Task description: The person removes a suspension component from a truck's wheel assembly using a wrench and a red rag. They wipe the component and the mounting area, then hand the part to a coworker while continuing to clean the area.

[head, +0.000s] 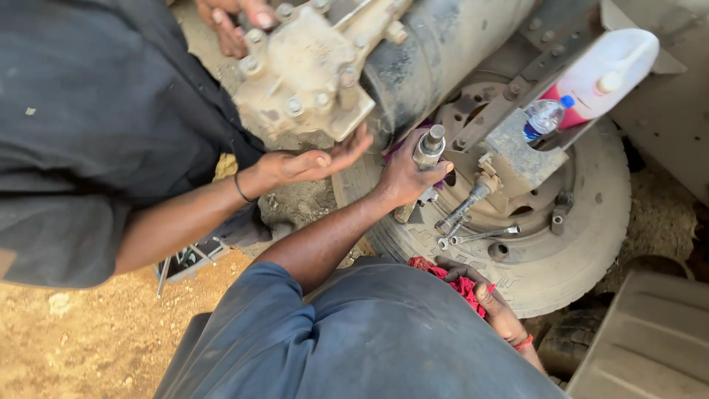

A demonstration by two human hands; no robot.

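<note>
My left hand [402,177] is closed around a short grey metal cylinder [428,148], held upright over the rim of a tyre [598,222] that lies flat. My right hand [491,303], with a red band at the wrist, grips a red rag [454,279] on the tyre's near tread. A co-worker in a dark shirt holds an open palm [314,164] just left of my left hand. The co-worker's other hand [236,21] rests on top of a dusty bolted metal housing [303,74].
A black axle tube [443,37] runs up from the housing. A socket bar [465,208] and a spanner [484,236] lie on the wheel hub. A water bottle [544,117] and a white and red jug [609,66] sit on a bracket. Tools [188,258] lie on sandy ground.
</note>
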